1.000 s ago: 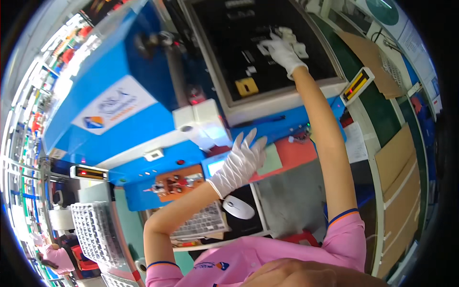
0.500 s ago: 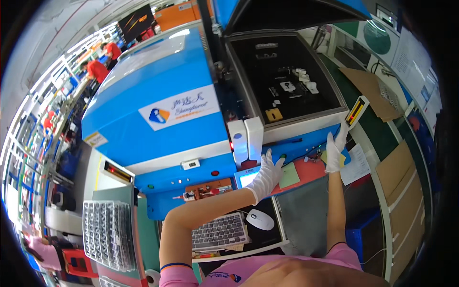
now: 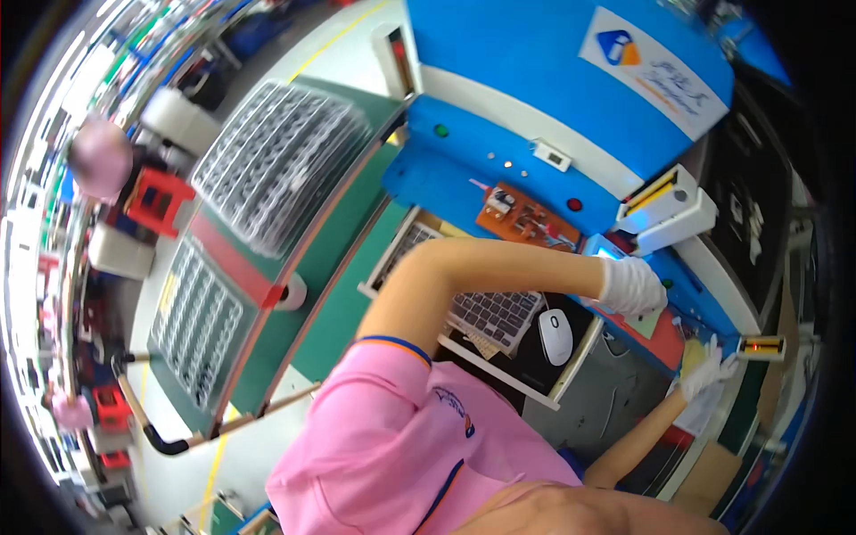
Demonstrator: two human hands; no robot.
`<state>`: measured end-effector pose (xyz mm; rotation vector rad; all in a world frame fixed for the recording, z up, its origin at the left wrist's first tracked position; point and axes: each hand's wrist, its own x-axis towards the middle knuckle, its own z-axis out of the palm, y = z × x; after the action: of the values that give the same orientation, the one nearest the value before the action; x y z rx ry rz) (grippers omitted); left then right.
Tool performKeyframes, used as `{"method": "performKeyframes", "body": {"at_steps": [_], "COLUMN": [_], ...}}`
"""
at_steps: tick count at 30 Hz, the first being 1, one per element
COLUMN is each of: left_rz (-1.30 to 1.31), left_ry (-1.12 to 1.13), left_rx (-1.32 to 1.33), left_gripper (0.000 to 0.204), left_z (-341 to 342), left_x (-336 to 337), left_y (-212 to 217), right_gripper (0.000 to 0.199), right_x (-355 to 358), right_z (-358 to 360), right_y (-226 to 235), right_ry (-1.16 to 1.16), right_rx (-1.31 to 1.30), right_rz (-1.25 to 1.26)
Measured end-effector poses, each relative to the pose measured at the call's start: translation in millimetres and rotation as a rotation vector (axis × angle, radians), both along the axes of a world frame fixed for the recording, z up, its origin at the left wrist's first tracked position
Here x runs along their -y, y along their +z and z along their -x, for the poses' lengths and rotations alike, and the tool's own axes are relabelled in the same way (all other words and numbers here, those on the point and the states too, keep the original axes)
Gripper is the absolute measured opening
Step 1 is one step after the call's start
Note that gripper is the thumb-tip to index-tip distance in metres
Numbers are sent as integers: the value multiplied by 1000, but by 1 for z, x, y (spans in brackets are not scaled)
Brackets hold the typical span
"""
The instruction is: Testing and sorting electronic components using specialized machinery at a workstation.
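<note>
My left hand (image 3: 631,285), in a white glove, is at the front panel of a large blue machine (image 3: 517,45), beside a small lit screen (image 3: 603,250) and a green paper (image 3: 644,323) on a red mat (image 3: 662,346). Its fingers are foreshortened, so their closing cannot be made out. My right hand (image 3: 706,374), also white-gloved, reaches to the machine's right front corner with its fingers stretched out. They come close to a sensor bar (image 3: 762,348) with a red light; whether they touch it is unclear. Neither hand shows a held object.
A white mouse (image 3: 555,337) and a keyboard (image 3: 499,316) rest on a pulled-out drawer below. Orange fixtures (image 3: 526,218) lie on the blue ledge. At left, stacked clear plastic trays (image 3: 276,160) and another tray stack (image 3: 198,312) occupy a green-topped cart with a black-ended handle (image 3: 160,441).
The view has swung left, shifting the machine toward the upper right and bringing the tray cart fully in. Both hands remain near the machine's front; the left hand's spread fingers are no longer distinct.
</note>
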<state>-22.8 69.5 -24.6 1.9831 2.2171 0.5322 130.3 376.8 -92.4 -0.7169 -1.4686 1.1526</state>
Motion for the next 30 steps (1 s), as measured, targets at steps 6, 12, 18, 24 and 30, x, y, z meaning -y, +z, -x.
{"method": "performKeyframes", "body": {"at_steps": [6,12,18,24,30], "left_rz": [-418,-515,-341,-257,-168], "left_ry": [468,1659,1908,1904,1934], "left_rx": [444,369,220,199,174], "left_gripper": [30,17,19,18,21], "left_z": [-27,-66,-73,-60,-59], "left_x": [251,448,563,582,565], "left_y": [65,115,81,67,77], "right_gripper": [46,34,35,37,35], "right_x": [112,151,173,186,198], "right_z": [-39,-29,3,14,14], "right_y": [17,-3,-7,-6,-5], "right_ry": [448,664,782,935,942], "right_rx": [401,465,430,439,494], "right_rz": [26,-48,-146,-234,-219]}}
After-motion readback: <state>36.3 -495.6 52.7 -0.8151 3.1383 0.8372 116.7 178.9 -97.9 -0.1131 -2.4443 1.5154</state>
